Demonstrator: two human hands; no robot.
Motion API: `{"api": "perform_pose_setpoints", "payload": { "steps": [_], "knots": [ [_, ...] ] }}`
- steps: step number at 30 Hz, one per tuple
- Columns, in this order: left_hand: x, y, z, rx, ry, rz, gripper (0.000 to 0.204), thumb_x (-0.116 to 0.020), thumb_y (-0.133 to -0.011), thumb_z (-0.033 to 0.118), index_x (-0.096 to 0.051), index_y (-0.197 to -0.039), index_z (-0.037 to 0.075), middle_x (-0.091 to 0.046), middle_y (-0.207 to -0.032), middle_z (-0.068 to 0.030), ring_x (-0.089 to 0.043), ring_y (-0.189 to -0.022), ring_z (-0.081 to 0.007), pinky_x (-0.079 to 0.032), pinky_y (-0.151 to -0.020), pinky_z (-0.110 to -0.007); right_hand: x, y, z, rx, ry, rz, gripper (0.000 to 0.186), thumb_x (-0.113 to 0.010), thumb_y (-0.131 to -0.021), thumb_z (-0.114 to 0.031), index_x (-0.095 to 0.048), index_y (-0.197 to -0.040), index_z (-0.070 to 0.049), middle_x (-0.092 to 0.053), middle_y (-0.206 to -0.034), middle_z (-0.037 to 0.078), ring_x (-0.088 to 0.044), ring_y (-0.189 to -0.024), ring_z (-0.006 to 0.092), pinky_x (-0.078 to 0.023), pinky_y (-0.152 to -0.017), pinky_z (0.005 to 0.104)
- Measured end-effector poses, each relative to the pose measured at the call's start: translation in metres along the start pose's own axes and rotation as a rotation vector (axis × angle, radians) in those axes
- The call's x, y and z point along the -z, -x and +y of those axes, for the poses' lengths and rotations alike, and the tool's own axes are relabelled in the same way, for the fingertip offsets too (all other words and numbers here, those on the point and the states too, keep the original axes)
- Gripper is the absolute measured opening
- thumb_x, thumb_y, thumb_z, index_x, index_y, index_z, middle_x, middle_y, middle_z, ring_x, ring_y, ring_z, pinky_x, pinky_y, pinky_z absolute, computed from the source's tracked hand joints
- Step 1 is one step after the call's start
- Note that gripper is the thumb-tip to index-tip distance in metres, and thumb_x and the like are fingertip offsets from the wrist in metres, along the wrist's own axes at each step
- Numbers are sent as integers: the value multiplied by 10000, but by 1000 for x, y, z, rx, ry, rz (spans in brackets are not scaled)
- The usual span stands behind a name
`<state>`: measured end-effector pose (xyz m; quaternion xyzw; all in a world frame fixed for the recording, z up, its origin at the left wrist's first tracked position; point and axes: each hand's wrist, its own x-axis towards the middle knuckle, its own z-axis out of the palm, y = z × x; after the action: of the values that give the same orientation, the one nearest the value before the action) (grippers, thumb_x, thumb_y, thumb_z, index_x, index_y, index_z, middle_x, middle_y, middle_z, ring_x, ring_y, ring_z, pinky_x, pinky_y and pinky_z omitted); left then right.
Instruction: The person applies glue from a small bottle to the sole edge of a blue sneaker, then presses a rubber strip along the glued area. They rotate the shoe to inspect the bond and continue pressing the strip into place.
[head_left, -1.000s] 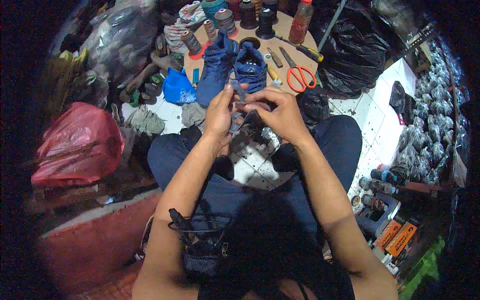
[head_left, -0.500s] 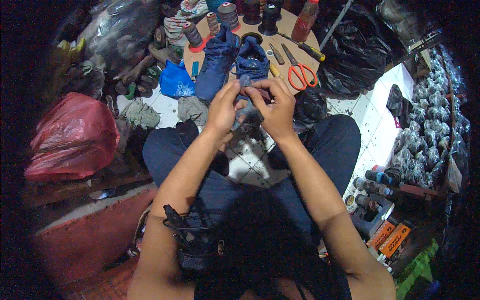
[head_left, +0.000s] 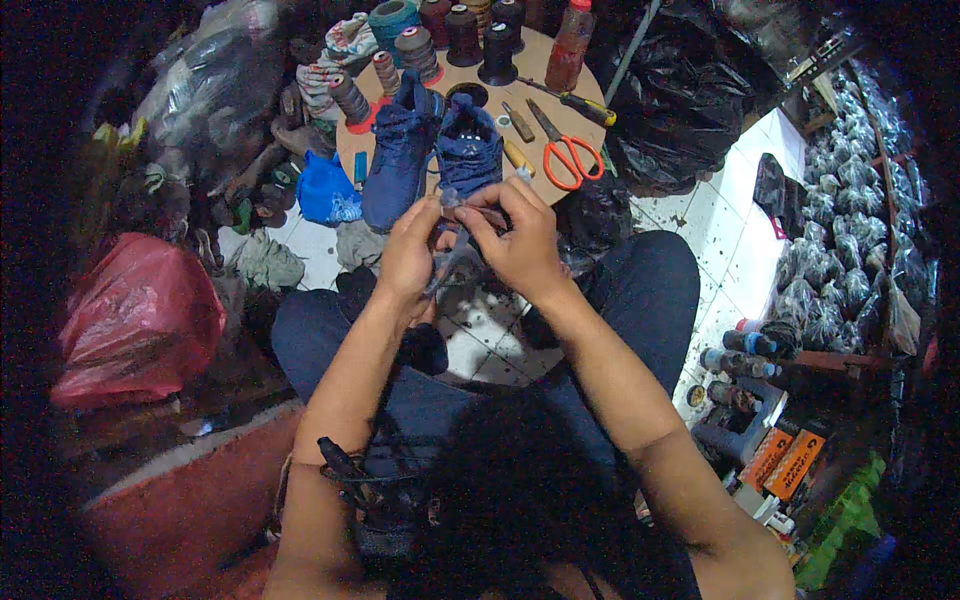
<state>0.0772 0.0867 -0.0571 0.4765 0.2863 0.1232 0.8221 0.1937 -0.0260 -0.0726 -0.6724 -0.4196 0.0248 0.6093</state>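
My left hand (head_left: 408,258) and my right hand (head_left: 520,238) meet just in front of the round table, over my lap. Both have their fingers closed on a thin, greyish see-through piece that looks like plastic film (head_left: 458,255). Its top end pokes up between the fingertips, and a strip hangs below them. What lies inside the pinch is partly hidden. Right beyond the hands stand two dark blue sneakers, one on the left (head_left: 393,175) and one on the right (head_left: 470,150).
On the round wooden table (head_left: 565,85) lie orange-handled scissors (head_left: 572,162), a screwdriver (head_left: 590,106), a small wooden-handled tool (head_left: 518,122), thread spools (head_left: 497,60) and a red bottle (head_left: 569,50). A blue bag (head_left: 327,190) sits left; a black plastic bag (head_left: 690,100) lies right.
The whole scene has shifted left and the hands sit slightly lower in the picture. Both hands stay together on the see-through piece, its top end showing a little differently between the fingertips.
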Motion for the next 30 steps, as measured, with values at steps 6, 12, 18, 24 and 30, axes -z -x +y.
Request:
{"api": "perform_pose_setpoints", "payload": {
  "steps": [6,12,18,24,30],
  "knots": [
    [-9,5,-3,-5,-234,-112,373,-452,-1103,400,-622,-1191,80,-706,-935,-53,-684,-680,-130,-439,-455,-222,10,-23,4,-152,-23,273,132,-781,-922,-118,-703,-951,-15,-686,-885,47,-582,-724,92,-471,-625,277],
    [10,-12,12,-122,-124,40,443,-474,-1108,432,-605,-1342,80,-742,-1069,-91,-684,-780,-109,-469,-532,-232,40,-22,2,-205,-89,254,168,-773,-920,-139,-687,-968,-3,-755,-909,95,-658,-725,130,-530,-671,307],
    [28,-16,11,-47,155,16,481,-470,-1102,468,-598,-1359,82,-734,-1138,-100,-703,-874,-151,-552,-646,-258,53,-3,1,-392,208,-556,198,-782,-856,-258,-769,-919,-71,-757,-857,149,-737,-794,319,-572,-771,419],
    [28,-20,12,-68,338,-18,530,-485,-1094,481,-586,-1356,32,-724,-1188,-136,-722,-1011,-229,-596,-839,-325,51,2,6,-153,317,-839,189,-790,-862,-208,-771,-929,-33,-751,-804,126,-728,-754,272,-554,-731,377],
    [31,-22,11,-98,306,-11,511,-493,-1095,464,-613,-1319,20,-719,-1192,-146,-720,-1017,-228,-607,-830,-324,51,2,8,-212,385,-919,231,-829,-824,-246,-775,-916,-41,-755,-854,133,-726,-798,289,-553,-749,401]
  ]
}}
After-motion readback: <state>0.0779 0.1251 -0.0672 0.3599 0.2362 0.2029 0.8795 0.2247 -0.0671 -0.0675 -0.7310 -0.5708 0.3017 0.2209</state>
